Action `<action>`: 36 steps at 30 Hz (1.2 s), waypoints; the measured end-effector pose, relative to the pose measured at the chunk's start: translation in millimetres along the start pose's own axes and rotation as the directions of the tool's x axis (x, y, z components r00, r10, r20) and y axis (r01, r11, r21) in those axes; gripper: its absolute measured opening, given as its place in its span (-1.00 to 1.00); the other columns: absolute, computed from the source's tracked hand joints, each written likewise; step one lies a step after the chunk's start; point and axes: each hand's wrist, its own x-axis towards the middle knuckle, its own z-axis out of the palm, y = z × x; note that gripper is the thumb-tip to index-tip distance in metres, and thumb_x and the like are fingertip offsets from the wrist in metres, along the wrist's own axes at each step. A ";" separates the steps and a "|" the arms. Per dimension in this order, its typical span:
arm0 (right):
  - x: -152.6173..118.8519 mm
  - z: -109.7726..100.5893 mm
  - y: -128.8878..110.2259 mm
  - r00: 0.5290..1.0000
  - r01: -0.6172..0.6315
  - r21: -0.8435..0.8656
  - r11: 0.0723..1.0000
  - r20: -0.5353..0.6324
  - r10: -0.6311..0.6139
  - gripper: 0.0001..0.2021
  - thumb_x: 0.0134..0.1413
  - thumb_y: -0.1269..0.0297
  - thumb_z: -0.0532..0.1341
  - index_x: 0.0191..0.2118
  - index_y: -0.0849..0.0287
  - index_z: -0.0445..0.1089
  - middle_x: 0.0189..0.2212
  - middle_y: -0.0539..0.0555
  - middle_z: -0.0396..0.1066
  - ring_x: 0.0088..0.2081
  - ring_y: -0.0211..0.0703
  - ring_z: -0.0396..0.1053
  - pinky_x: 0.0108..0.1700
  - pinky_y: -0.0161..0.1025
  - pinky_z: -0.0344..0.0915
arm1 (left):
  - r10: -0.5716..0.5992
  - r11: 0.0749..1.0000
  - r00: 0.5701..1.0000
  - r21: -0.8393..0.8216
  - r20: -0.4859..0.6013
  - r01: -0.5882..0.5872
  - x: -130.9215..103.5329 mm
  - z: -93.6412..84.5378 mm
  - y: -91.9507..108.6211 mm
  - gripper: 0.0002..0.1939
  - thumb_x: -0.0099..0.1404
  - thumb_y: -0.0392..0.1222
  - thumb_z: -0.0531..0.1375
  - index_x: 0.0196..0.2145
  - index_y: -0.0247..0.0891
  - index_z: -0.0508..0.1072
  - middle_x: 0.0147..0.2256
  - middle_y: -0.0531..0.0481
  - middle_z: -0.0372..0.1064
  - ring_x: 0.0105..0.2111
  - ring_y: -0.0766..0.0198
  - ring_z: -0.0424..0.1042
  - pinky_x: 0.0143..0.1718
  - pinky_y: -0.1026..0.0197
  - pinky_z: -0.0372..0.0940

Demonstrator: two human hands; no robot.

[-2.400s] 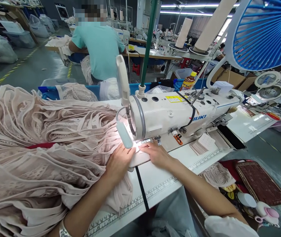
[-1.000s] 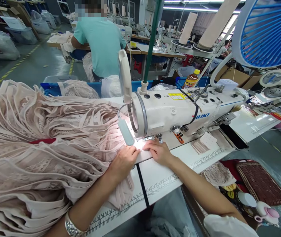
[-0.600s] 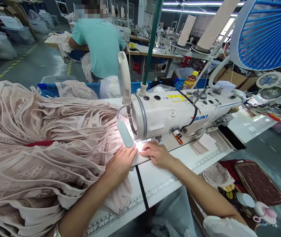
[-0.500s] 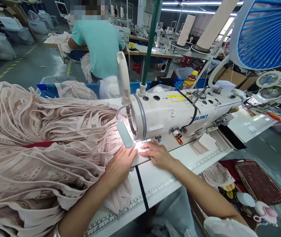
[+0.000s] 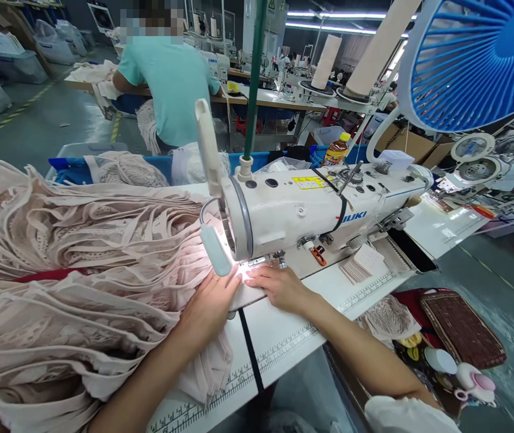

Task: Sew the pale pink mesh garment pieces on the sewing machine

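A white sewing machine (image 5: 279, 207) lies across the table, its needle area brightly lit. Just in front of that area, my left hand (image 5: 209, 300) rests on pale pink fabric (image 5: 194, 252), fingers pointing at the light. My right hand (image 5: 281, 288) lies close to its right, fingers bent, fingertips on a small bright piece of fabric. Glare hides what is between the fingertips. A large heap of beige lace garments (image 5: 58, 313) spreads left of the machine, partly under my left forearm.
A stack of pale cards (image 5: 363, 261) lies on the table (image 5: 279, 343) at the right. A blue fan (image 5: 483, 60) hangs upper right. Behind stand a bottle (image 5: 336, 150) and a blue-edged bin (image 5: 252, 159). A person in a turquoise shirt (image 5: 171, 90) sits beyond, back turned.
The view has shifted, so the machine and table appear further left. Both hands stay close together by the needle area, with their fingertips slightly changed in position.
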 end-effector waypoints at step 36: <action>23.4 -4.9 -16.1 0.915 -0.222 -0.198 0.955 0.295 0.274 -0.58 0.19 0.60 -0.04 0.11 0.26 0.29 -0.07 0.24 0.43 -0.05 0.03 0.38 -0.08 -0.08 0.38 | -0.225 0.959 0.974 0.184 0.035 0.215 28.0 -16.2 19.6 -0.77 0.33 -0.42 0.00 -0.27 -0.33 0.44 -0.31 -0.22 0.38 -0.26 0.00 0.38 -0.20 0.01 0.28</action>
